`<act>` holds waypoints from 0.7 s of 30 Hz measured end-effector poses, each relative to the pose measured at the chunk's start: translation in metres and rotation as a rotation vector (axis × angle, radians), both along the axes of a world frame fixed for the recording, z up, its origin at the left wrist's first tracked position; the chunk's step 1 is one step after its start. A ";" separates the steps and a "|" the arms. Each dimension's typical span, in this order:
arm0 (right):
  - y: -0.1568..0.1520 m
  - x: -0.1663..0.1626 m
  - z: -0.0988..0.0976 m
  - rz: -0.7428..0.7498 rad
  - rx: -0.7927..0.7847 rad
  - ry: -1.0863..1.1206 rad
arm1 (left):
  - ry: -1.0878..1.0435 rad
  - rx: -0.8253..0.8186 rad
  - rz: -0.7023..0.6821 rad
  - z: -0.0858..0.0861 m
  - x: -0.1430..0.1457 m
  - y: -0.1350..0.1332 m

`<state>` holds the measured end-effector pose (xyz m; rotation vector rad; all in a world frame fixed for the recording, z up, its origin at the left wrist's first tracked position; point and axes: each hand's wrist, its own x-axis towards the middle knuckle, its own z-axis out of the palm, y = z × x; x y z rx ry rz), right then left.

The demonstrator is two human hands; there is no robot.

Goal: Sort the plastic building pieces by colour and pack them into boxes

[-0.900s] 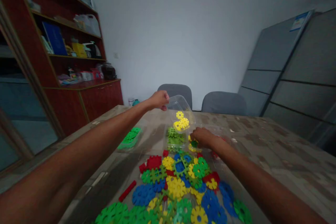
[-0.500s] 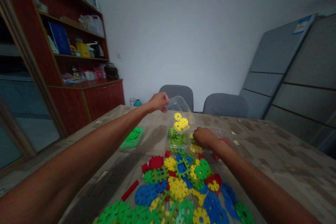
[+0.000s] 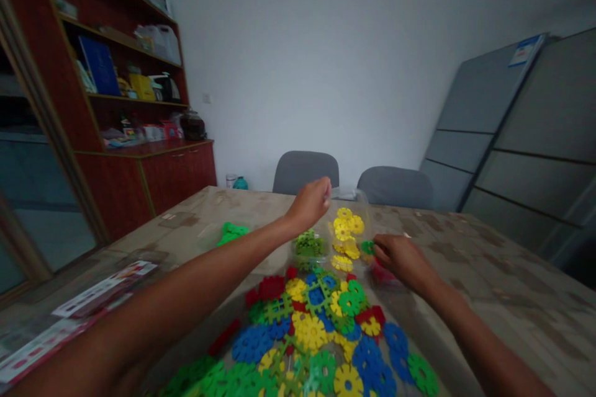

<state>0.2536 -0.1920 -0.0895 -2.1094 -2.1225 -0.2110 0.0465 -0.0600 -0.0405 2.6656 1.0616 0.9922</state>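
My left hand (image 3: 311, 201) is raised over the table, its fingers closed on the rim of a clear plastic container (image 3: 352, 211) that is tipped up, with yellow gear pieces (image 3: 347, 225) inside and spilling below it. Just right of it, my right hand (image 3: 401, 255) pinches a small green gear piece (image 3: 367, 247) near the table. A second clear tub of light green pieces (image 3: 307, 244) stands under my left wrist. A heap of red, blue, yellow and green interlocking gear pieces (image 3: 321, 322) lies in front of me.
A patterned table (image 3: 488, 273) carries a batch of bright green pieces (image 3: 231, 232) at the left and printed sheets (image 3: 100, 291) at the near left edge. Two grey chairs (image 3: 395, 186) stand behind it. A wooden shelf unit (image 3: 116, 105) fills the left wall; grey panels (image 3: 512, 130) lean on the right.
My left hand has carried the clear container with the yellow pieces to the right and a little lower. My right hand has shifted right and now pinches a green piece.
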 end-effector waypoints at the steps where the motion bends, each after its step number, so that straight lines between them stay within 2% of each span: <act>1: -0.003 0.002 -0.001 0.000 0.006 0.019 | 0.024 0.044 -0.009 -0.003 0.004 -0.006; 7: -0.007 0.010 -0.009 0.020 0.036 0.106 | 0.163 0.219 -0.034 -0.018 0.011 -0.029; 11: -0.008 0.009 -0.010 0.043 0.058 0.153 | 0.145 0.279 0.046 -0.008 -0.003 -0.024; 14: -0.011 0.007 -0.007 0.065 0.078 0.185 | 0.085 0.290 0.162 0.013 -0.030 -0.005; 17: -0.012 0.004 -0.005 0.112 0.091 0.236 | 0.043 0.275 0.276 0.032 -0.071 0.026; 19: -0.012 0.001 -0.004 0.149 0.089 0.276 | 0.078 0.235 0.309 0.037 -0.098 0.049; 21: -0.010 -0.005 -0.004 0.181 0.086 0.315 | 0.150 0.166 0.302 0.033 -0.120 0.070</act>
